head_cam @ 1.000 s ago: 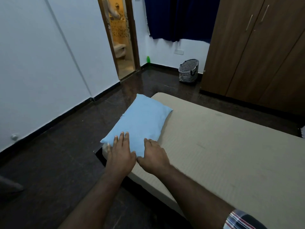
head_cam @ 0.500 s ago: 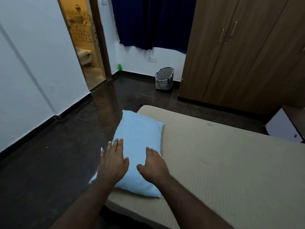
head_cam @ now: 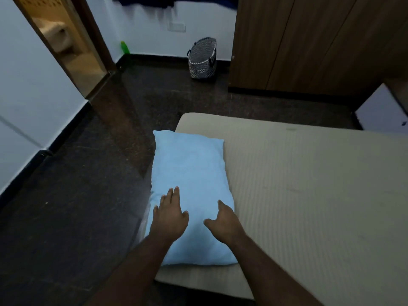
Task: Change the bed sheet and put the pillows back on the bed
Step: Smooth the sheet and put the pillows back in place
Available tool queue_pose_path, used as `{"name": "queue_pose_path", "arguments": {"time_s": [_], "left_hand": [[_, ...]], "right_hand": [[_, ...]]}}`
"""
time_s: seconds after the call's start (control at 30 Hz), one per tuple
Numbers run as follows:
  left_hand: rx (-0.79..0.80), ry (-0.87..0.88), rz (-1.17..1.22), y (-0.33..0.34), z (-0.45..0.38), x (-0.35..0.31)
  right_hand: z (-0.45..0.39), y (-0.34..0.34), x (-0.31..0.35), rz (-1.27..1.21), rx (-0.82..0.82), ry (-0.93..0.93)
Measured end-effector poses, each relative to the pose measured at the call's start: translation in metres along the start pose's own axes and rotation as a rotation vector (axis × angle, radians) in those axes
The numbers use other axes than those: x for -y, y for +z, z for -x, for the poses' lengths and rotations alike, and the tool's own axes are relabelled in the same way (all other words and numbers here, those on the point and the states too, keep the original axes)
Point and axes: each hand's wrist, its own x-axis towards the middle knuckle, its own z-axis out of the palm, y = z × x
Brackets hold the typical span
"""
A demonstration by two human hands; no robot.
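Note:
A light blue pillow lies lengthwise along the left edge of the bed, which is covered by a plain beige sheet. My left hand rests flat on the pillow's near left part, fingers straight. My right hand lies on the pillow's near right part, thumb spread and fingers bent down over its right side. Neither hand grips the fabric as far as I can see.
Dark polished floor runs along the bed's left side. A patterned basket stands by the far wall beside a wooden wardrobe. An open doorway is at far left, with a green bottle in the corner.
The pillow has slid towards me along the bed's edge and turned lengthwise. Both hands stayed on its near end and spread further apart. My view has tilted down and shifted right.

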Motion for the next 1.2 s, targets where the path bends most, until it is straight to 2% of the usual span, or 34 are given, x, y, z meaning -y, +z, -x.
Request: {"name": "queue_pose_path", "arguments": {"time_s": [0.13,0.23,0.4,0.5,0.6,0.7,0.77,0.87,1.07,1.2], "left_hand": [[0.091,-0.104,0.171,0.009,-0.053,0.028],[0.106,-0.321,0.292,0.012,-0.091,0.047],[0.159,-0.542,0.371,0.033,-0.133,0.075],[0.125,-0.6,0.435,0.043,-0.145,0.087],[0.15,-0.578,0.473,0.04,-0.147,0.089],[0.267,-0.574,0.681,0.024,-0.141,0.085],[0.31,-0.487,0.78,0.006,-0.133,0.08],[0.275,-0.336,0.92,-0.043,-0.128,0.084],[0.359,-0.248,1.173,-0.113,-0.131,0.119],[0.392,-0.146,1.345,-0.145,-0.111,0.112]], "right_hand": [[-0.059,0.008,-0.006,-0.173,0.025,0.163],[-0.096,0.008,-0.027,-0.294,-0.028,0.259],[-0.117,0.008,-0.056,-0.462,-0.169,0.283],[-0.124,0.027,-0.074,-0.536,-0.172,0.31],[-0.127,0.054,-0.087,-0.75,-0.164,0.395],[-0.117,0.067,-0.062,-0.916,-0.137,0.441],[-0.105,0.068,-0.035,-0.973,-0.154,0.405],[-0.077,0.062,0.021,-1.019,-0.206,0.298],[-0.01,0.067,0.121,-0.951,-0.602,0.088],[0.037,0.063,0.153,-0.906,-0.802,-0.005]]}}
